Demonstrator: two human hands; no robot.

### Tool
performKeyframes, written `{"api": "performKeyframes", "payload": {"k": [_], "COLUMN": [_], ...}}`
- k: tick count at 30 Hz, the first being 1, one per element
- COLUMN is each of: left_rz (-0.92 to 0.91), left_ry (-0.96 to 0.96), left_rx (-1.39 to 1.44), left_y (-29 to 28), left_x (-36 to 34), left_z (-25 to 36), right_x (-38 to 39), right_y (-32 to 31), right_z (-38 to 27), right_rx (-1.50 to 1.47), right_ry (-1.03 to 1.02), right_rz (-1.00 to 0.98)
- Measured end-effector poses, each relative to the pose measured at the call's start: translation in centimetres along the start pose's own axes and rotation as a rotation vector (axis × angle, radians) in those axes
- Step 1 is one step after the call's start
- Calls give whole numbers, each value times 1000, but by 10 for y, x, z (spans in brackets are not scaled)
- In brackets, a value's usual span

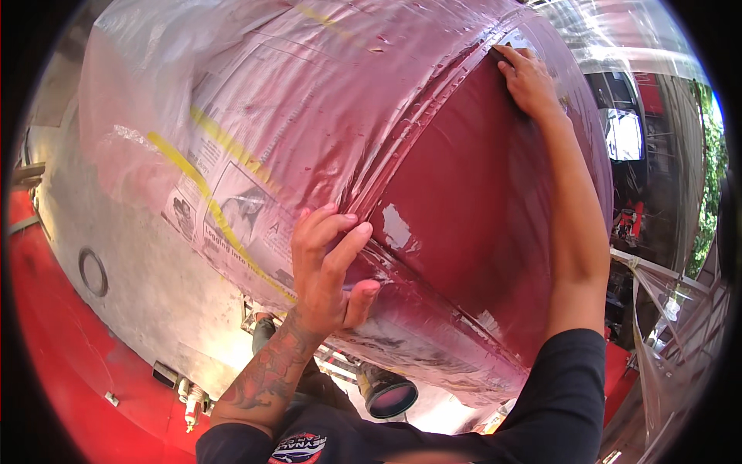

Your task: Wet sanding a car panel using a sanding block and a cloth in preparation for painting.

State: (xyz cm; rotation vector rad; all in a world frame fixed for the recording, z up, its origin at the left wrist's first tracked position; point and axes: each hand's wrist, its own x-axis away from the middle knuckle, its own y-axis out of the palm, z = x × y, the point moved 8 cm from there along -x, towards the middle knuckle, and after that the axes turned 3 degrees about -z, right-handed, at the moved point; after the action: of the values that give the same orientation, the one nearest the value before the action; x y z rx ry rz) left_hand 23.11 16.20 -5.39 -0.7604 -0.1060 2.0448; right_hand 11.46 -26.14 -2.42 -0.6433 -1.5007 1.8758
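A curved dark red panel has pale patches and narrow raised seams along its borders. Around it lie pink-misted plastic sheeting, newspaper and yellow tape. My right hand is at the upper corner of the panel, fingers curled on a small dark piece, partly hidden, against the seam. My left hand rests with spread, slightly bent fingers at the seam on the panel's lower left, holding nothing.
A red surface curves along the lower left beside a pale floor with a dark ring. A spray gun sits at its edge. A black cylinder is below the panel. Metal framing with hanging plastic stands at right.
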Motion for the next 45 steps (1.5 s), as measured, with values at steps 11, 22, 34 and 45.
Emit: {"api": "performKeyframes", "payload": {"k": [11, 22, 34, 45], "left_rz": [61, 182, 212, 205], "left_ry": [73, 91, 120, 105], "left_rx": [69, 75, 26, -36], "left_y": [-2, -5, 2, 0], "left_x": [-3, 1, -1, -4], "left_z": [7, 3, 10, 13], "right_x": [92, 259, 273, 325], "right_y": [-35, -78, -82, -79], "right_z": [-98, -193, -216, -176], "right_rx": [-60, -339, -333, -348], "right_ry": [-79, -220, -253, -179], "right_rz": [89, 129, 187, 219]}}
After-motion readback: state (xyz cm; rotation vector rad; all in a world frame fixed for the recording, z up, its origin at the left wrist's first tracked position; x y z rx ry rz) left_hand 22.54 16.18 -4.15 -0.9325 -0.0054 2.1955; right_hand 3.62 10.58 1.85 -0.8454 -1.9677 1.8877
